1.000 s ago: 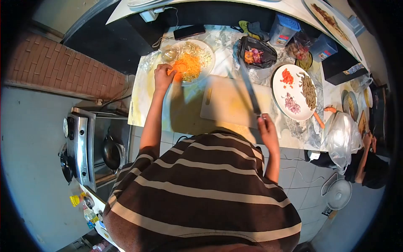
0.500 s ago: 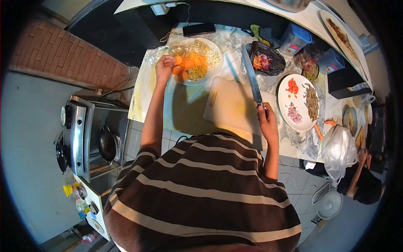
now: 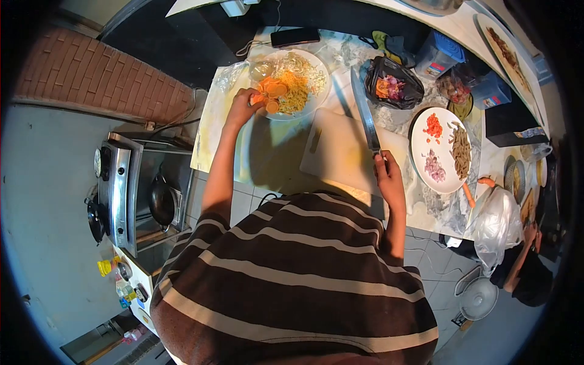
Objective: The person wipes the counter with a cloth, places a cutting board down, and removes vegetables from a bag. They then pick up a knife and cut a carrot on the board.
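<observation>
No text, label, brand or number can be read; the labels on the blue-lidded tubs (image 3: 439,53) are too blurred.

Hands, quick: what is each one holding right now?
Left hand: touching carrot slices on the plate; grip cannot be told.
Right hand: closed on the knife.

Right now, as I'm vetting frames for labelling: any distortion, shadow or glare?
Head view: strong fisheye, edges bend and corners go black; the person's shadow darkens the pale marbled tabletop beside the white rectangular cutting board; the round white plate of orange carrot slices by the left hand is clear; the long steel knife in the right hand shows no harsh glare.
</observation>
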`<state>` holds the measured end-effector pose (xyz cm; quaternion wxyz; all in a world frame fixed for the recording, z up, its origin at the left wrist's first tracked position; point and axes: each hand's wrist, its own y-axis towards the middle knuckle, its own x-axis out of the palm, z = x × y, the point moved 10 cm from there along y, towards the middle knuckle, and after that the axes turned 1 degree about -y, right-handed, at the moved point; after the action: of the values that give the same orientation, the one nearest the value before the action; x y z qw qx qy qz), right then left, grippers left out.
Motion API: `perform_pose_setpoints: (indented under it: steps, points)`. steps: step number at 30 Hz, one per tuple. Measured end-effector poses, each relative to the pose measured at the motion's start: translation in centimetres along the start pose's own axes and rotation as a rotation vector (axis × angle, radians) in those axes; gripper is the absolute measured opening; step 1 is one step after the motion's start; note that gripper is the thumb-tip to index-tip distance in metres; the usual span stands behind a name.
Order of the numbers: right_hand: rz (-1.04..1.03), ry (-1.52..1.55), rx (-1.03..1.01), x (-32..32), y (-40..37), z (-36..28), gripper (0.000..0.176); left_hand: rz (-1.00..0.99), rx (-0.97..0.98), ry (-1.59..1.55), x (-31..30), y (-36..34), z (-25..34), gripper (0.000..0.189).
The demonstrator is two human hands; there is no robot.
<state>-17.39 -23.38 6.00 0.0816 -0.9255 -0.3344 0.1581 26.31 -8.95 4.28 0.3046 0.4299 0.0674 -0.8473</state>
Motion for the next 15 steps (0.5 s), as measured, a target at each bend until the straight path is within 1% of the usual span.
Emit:
perform_pose_setpoints:
  steps: [2, 6, 8, 9, 11, 12, 14, 15]
  points:
    - [-0.002, -0.01, 0.002, 0.0, 0.1, 0.1, 0.025, 0.06, 0.044, 0.022, -0.3, -0.2, 0.7, 0.031]
    - [-0.013, -0.041, -0.002, -0.2, 0.2, 0.5, 0.025, 0.07, 0.04, 0.014, 0.1, 0.1, -0.1, 0.03]
    - [-0.013, -0.029, -0.002, -0.2, 0.2, 0.4, 0.025, 0.018, -0.043, -0.076, 0.7, 0.1, -1.7, 0.024]
    - [-0.014, -0.018, 0.003, -0.2, 0.1, 0.4, 0.025, 0.019, -0.04, -0.076, 0.5, 0.2, -1.4, 0.024]
    - [-0.019, -0.017, 0.011, -0.3, 0.0, 0.2, 0.024, 0.013, -0.124, -0.158, 0.2, 0.0, -1.9, 0.02]
    - [-0.025, -0.017, 0.021, -0.3, -0.1, 0.2, 0.024, 0.013, -0.124, -0.157, 0.3, 0.2, -2.1, 0.02]
    - [-0.025, -0.011, 0.014, -0.2, 0.1, 0.3, 0.024, 0.154, -0.036, -0.08, -1.2, 0.9, -1.7, 0.02]
    - [-0.025, -0.007, 0.008, -0.1, 0.1, 0.3, 0.023, 0.157, -0.041, -0.079, -1.3, 1.3, -1.8, 0.02]
